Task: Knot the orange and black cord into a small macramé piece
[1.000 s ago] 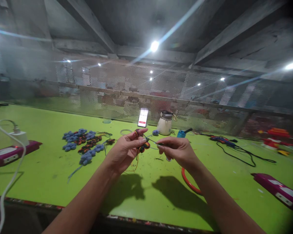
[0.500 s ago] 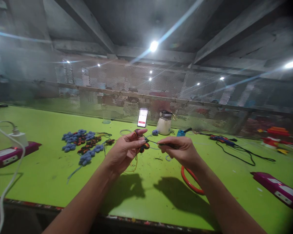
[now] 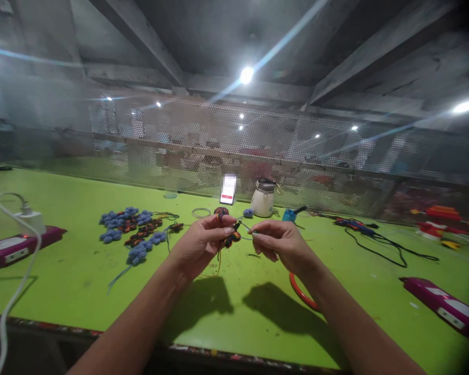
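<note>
My left hand [image 3: 201,240] is closed around a multicoloured crocheted flower [image 3: 232,239] in dark, orange and red yarn. A rounded part of the same dark, striped yarn sticks up above its fingers, and a loose yellow end hangs below. My right hand [image 3: 279,239] pinches a thin crochet hook [image 3: 245,227], its tip close to the dark yarn at the flower. Most of the hook is hidden by the fingers. A pale strand of yarn runs between the hands. Blue crocheted flowers [image 3: 136,253] and multicoloured ones [image 3: 143,232] lie on the table to the left.
A phone [image 3: 228,189] and a cream jar [image 3: 263,199] stand behind my hands. A blue container [image 3: 289,215] and an orange-red ring [image 3: 303,292] are at right, with dark cords [image 3: 359,229] beyond. Purple power strips [image 3: 443,307] lie on both sides of the green table [image 3: 226,333].
My right hand has turned slightly, its lower fingers uncurled, and the hook sits at a different angle. The rounded yarn above my left hand shows more as its forefinger lowers.
</note>
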### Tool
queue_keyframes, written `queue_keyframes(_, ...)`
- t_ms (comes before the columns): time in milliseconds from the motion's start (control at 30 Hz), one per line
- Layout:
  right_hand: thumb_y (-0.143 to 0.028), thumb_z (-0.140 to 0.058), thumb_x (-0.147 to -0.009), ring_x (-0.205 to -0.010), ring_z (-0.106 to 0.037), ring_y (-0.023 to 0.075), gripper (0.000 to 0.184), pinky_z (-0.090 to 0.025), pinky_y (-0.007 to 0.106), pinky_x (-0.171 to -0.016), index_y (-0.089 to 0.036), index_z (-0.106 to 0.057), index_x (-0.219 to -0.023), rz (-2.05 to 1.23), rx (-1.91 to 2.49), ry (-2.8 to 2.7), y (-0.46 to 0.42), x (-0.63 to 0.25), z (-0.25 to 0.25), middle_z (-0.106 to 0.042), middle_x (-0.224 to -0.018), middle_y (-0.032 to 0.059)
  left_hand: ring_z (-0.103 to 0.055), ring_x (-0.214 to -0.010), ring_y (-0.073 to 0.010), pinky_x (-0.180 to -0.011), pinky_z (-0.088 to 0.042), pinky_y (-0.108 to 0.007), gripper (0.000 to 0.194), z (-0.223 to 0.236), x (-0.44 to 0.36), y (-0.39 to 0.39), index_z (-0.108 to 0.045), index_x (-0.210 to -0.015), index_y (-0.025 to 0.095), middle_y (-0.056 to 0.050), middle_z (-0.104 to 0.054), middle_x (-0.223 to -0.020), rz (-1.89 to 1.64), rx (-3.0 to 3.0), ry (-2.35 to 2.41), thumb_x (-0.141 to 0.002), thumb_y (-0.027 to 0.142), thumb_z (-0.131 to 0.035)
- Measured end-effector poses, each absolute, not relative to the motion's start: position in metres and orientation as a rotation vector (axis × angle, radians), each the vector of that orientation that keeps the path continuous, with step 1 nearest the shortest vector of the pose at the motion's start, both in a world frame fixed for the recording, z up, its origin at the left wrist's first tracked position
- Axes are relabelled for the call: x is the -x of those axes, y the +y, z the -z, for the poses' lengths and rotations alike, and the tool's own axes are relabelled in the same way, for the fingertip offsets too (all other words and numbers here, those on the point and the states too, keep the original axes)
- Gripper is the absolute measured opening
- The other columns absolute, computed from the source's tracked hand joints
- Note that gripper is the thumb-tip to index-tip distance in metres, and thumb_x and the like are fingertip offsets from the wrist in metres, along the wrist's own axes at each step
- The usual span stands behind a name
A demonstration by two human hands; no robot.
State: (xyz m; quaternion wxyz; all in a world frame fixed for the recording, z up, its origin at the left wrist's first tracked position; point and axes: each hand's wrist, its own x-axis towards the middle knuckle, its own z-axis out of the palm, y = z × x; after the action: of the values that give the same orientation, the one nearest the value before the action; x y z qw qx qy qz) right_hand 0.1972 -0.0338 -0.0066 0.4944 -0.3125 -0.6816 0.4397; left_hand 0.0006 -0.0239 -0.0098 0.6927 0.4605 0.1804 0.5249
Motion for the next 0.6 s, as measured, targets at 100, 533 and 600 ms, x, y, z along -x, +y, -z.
queue_keyframes(100,-0.026,-0.069,-0.072,-0.033,-0.037,0.0027,0.014,-0.022,0.016,-0.032,-0.016,-0.067,-0.082,-1.143,0.732,-1.575,-0.0318,-0.1936,0.0094,-0.060,-0.052,-0.0012,-0.056,-0.061,-0.0070,-0.059,-0.041,-0.018,0.012,0.0099,-0.0025,-0.0254,-0.065,-0.072,0.011,0.001,-0.059,-0.067,-1.186,-1.074,0.398,-0.063,0.006,-0.071)
queue_keyframes(533,-0.031,-0.062,-0.077,-0.037,-0.040,0.0041,0.026,-0.025,0.018,-0.035,-0.016,-0.063,-0.098,-1.149,0.908,-1.713,-0.0335,-0.1936,0.0083,-0.061,-0.058,-0.0002,-0.055,-0.053,-0.0137,-0.056,-0.041,-0.025,0.087,0.0064,-0.0095,-0.0309,-0.024,-0.140,0.021,0.003,-0.060,-0.058,-1.334,-1.647,0.708,-0.065,0.009,-0.066)
queue_keyframes(600,-0.031,-0.063,-0.076,-0.035,-0.038,0.0039,0.034,-0.025,0.019,-0.035,-0.016,-0.062,-0.107,-1.121,0.965,-1.746,-0.0336,-0.1909,0.0087,-0.060,-0.057,-0.0009,-0.054,-0.053,-0.0134,-0.056,-0.039,-0.025,0.084,0.0082,-0.0107,-0.0325,-0.027,-0.140,0.025,0.003,-0.060,-0.058,-1.334,-1.770,0.814,-0.066,0.008,-0.063)
